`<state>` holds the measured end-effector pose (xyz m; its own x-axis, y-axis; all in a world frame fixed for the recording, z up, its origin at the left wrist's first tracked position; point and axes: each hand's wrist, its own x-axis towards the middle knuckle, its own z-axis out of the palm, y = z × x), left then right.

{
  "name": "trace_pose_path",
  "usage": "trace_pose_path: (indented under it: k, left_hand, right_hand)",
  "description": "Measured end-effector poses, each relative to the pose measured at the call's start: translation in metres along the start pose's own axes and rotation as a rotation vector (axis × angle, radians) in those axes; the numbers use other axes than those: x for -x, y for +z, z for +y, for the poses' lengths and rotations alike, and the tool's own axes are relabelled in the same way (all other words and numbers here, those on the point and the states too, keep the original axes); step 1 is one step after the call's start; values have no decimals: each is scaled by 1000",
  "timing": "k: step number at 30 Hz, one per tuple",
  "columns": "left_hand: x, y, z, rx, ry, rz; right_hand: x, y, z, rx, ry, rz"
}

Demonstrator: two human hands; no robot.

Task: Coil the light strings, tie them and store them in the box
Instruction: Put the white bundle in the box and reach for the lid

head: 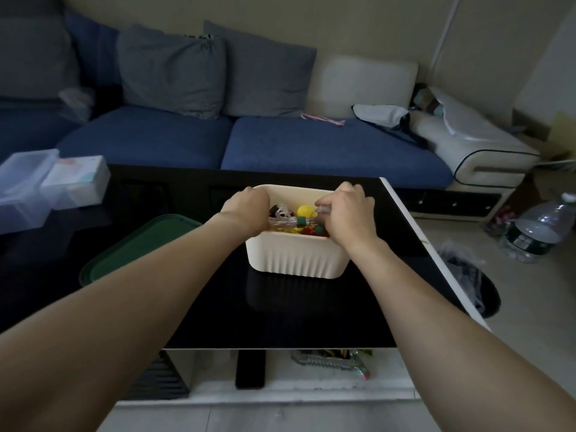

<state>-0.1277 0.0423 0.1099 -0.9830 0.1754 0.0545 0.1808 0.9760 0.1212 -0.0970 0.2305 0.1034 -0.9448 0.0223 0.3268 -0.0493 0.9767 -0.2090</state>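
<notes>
A cream ribbed box (296, 260) stands on the black table top. Inside it lies a bundle of light strings (293, 221) with clear wire and yellow, green and red bulbs. My left hand (249, 210) reaches over the box's left rim with its fingers curled down into the box; what they hold is hidden. My right hand (346, 210) hovers over the right side of the box and pinches a piece of the clear wire at its fingertips.
A dark green lid (137, 244) lies on the table left of the box. Clear plastic containers (34, 188) and a white carton (78, 179) sit at the table's far left. A blue sofa (311, 148) lies behind. Right of the table stand a bin (477, 288) and a large water bottle (539, 229).
</notes>
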Motion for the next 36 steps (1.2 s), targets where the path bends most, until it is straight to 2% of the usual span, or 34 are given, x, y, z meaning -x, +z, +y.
trace_pose_path:
  k: [6,10,13,14,15,17,18,19,20,22,24,26,28,31,36]
  left_hand:
    - [-12,4,15,83,34,201]
    - [-10,18,16,160,3,68]
    - [-6,13,8,350,11,-84]
    - [0,10,3,403,29,-61]
    - [9,8,-3,446,54,39]
    - [26,11,-14,505,65,367]
    - [36,16,-22,509,21,495]
    - [46,20,-30,502,-48,547]
    - [55,26,-38,477,-133,523]
    - [74,42,-56,374,-303,333]
    - [94,61,-76,278,-427,137]
    - [112,83,-90,229,-505,30]
    - [125,100,-100,215,-556,10]
    - [132,109,-107,191,-567,69]
    - [134,108,-122,174,-594,168]
  right_hand:
    - [18,15,-9,-291,61,-58]
    - [28,17,-7,-228,31,-37]
    - [31,13,-10,-121,41,-93]
    - [31,13,-13,-97,54,-124]
    - [31,11,-18,-86,71,-157]
    - [35,9,-28,-70,106,-187]
    - [38,9,-34,-51,112,-163]
    - [43,7,-39,-28,111,-110]
    - [49,6,-45,-14,102,-48]
    - [60,7,-56,-37,66,23]
    - [71,13,-65,-46,41,-6]
    - [80,24,-68,-28,35,-24]
    - [91,33,-69,-65,32,24]
    - [102,40,-69,-141,52,106]
    - [110,43,-67,-233,61,147]
